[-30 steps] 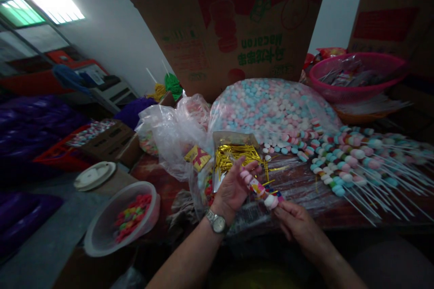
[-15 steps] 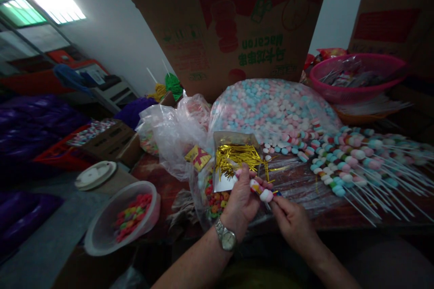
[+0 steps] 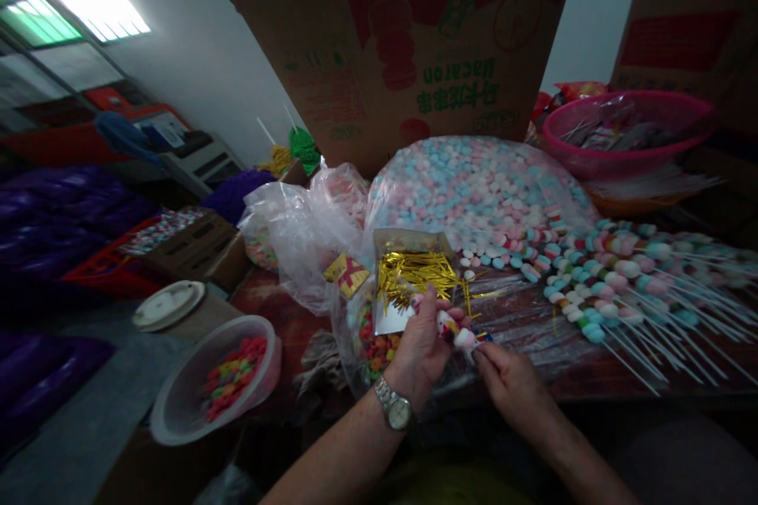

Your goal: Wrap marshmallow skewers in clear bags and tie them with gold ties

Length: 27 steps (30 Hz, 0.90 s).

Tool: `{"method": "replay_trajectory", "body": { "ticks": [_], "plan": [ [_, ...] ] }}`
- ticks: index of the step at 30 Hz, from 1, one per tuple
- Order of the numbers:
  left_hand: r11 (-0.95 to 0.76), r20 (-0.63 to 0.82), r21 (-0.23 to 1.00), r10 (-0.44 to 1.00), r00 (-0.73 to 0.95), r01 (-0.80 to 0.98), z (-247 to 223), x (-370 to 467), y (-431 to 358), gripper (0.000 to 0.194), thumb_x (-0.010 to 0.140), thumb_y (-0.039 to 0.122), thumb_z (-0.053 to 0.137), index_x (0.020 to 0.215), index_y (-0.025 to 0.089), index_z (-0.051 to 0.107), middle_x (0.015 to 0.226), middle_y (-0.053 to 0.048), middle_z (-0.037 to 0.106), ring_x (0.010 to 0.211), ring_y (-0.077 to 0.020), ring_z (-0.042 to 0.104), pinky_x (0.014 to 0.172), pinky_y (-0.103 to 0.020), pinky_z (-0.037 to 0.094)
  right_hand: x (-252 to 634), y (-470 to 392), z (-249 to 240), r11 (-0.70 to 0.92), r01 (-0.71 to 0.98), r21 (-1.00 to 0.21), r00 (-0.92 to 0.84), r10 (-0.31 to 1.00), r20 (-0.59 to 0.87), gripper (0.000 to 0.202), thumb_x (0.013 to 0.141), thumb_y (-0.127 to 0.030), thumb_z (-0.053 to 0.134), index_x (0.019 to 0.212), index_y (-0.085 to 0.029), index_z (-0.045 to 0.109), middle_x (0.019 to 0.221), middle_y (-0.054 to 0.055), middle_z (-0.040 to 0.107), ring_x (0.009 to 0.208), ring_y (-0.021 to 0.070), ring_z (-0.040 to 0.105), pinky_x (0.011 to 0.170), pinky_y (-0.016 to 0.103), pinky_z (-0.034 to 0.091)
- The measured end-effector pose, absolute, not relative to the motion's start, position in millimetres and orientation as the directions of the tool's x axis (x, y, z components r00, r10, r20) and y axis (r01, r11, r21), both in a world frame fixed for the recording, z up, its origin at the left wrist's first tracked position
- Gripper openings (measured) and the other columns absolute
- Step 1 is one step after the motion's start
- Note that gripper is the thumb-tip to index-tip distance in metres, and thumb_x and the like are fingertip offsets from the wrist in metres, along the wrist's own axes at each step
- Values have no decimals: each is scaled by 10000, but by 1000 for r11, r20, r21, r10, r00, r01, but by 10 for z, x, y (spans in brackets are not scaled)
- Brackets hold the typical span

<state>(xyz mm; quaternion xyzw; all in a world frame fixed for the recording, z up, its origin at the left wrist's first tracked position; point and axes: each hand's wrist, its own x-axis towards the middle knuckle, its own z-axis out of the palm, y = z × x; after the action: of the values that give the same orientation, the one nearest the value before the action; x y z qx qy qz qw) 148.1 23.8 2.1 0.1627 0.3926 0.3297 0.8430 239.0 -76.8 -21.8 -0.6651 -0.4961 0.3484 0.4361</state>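
Hands meet low over the table edge; left hand (image 3: 422,346) grips a marshmallow skewer (image 3: 455,329) around its candies; right hand (image 3: 510,383) pinches its lower end; just behind lies a packet of gold twist ties (image 3: 414,272); finished skewers (image 3: 616,284) lie to the right; farther back, a bag of marshmallows (image 3: 474,181) and a cardboard box (image 3: 414,39).

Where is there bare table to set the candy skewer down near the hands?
One bare patch: the dark plastic-covered table between the gold twist ties and the laid-out skewers, just beyond the right hand. Another bare strip lies left of the left hand, beside the clear bags. Elsewhere it is crowded by the marshmallow bag.
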Motion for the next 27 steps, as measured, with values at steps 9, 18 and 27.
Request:
{"method": "replay_trajectory", "body": {
  "ticks": [9, 18, 27],
  "plan": [
    [537, -368, 717, 833, 413, -445, 76, 1370, 414, 243, 670, 287, 730, 697, 148, 532, 564, 3, 602, 497, -139, 593, 478, -231, 466, 2535, -849, -204, -300, 36, -953, 118, 949, -294, 395, 813, -541, 436, 685, -180, 532, 413, -76, 360, 377, 83, 325, 386, 201, 215],
    [699, -599, 604, 715, 361, -382, 104, 1325, 566, 321, 881, 397, 441, 673, 156, 485, 526, -17, 572, 459, -150, 584, 486, -278, 498, 2542, -941, -103, -63, 524, -849, 139, 990, 13, 298, 887, -322, 370, 705, -188, 564, 575, -11, 516, 541, 127, 454, 514, 240, 287],
    [716, -436, 582, 675, 595, -386, 90, 1305, 422, 393, 764, 539, 562, 769, 146, 545, 670, -46, 625, 567, -153, 608, 548, -270, 499, 2541, -942, -130, -281, 96, -955, 163, 951, -263, 393, 865, -506, 380, 648, -195, 482, 375, -79, 357, 340, 77, 313, 390, 214, 201]
  ]
}}
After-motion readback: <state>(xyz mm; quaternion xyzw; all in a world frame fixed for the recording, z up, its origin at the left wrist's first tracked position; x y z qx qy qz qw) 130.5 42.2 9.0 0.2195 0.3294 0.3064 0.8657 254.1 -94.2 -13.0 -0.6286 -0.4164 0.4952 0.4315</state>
